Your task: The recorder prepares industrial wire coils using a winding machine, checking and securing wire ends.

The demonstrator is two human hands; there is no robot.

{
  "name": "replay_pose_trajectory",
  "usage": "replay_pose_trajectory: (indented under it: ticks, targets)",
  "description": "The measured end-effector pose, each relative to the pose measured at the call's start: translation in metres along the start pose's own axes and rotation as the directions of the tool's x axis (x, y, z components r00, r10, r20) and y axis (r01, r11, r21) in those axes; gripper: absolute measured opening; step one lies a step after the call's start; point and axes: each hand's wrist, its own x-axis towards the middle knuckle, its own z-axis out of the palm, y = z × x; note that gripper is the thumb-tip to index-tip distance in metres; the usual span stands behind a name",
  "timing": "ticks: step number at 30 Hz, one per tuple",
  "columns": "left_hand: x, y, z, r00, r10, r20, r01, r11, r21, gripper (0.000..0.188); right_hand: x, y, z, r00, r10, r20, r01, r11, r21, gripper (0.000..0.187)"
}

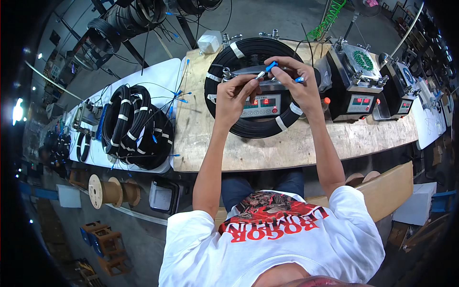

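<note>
My left hand (235, 99) is closed in a pinch on a small connector with a white tip (260, 75). Just beyond it, my right hand (299, 86) pinches a small blue connector piece (271, 66) between thumb and fingers. The two small parts sit close together; whether they touch I cannot tell. A second blue connector (300, 80) shows against the right hand's palm side. Below both hands a large coil of black cable (246, 129), bound with white ties, lies around a machine with a lit red display panel (260, 112), which my hands partly cover.
The coil rests on a plywood worktop (201, 150). To the right stand two similar black machines, one with a green disc of parts (363, 60). On a white table at left, black cable coils (138, 126) with blue ends are piled. A white bottle (209, 43) stands at the back.
</note>
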Motion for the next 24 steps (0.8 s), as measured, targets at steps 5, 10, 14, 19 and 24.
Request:
replay_pose_trajectory:
  ticks: [5, 10, 14, 19, 24]
  targets:
    - [0.0013, -0.0004, -0.0017, 0.999, 0.011, 0.039, -0.011, 1.000, -0.001, 0.021, -0.0011, 0.0020, 0.0017, 0.999, 0.012, 0.048, -0.015, 0.998, 0.060, 0.024]
    - [0.0020, -0.0032, -0.0034, 0.999, 0.016, 0.045, -0.015, 1.000, -0.021, 0.021, -0.0015, 0.0040, 0.0018, 0.999, 0.005, 0.050, -0.010, 0.996, 0.083, 0.024]
    - [0.0018, -0.0045, -0.0048, 0.998, 0.015, 0.056, -0.014, 1.000, -0.020, 0.021, -0.0015, 0.0058, 0.0019, 0.997, 0.006, 0.073, -0.014, 0.994, 0.107, 0.024]
    - [0.0010, -0.0069, -0.0053, 0.999, 0.006, 0.042, -0.006, 1.000, -0.014, 0.022, -0.0013, 0.0071, 0.0031, 0.996, -0.017, 0.082, 0.006, 0.991, 0.136, 0.024]
    - [0.0009, -0.0008, -0.0032, 0.998, 0.005, 0.060, -0.005, 1.000, 0.008, 0.024, -0.0036, 0.0078, -0.0020, 0.995, 0.089, 0.044, -0.089, 0.996, 0.009, 0.021]
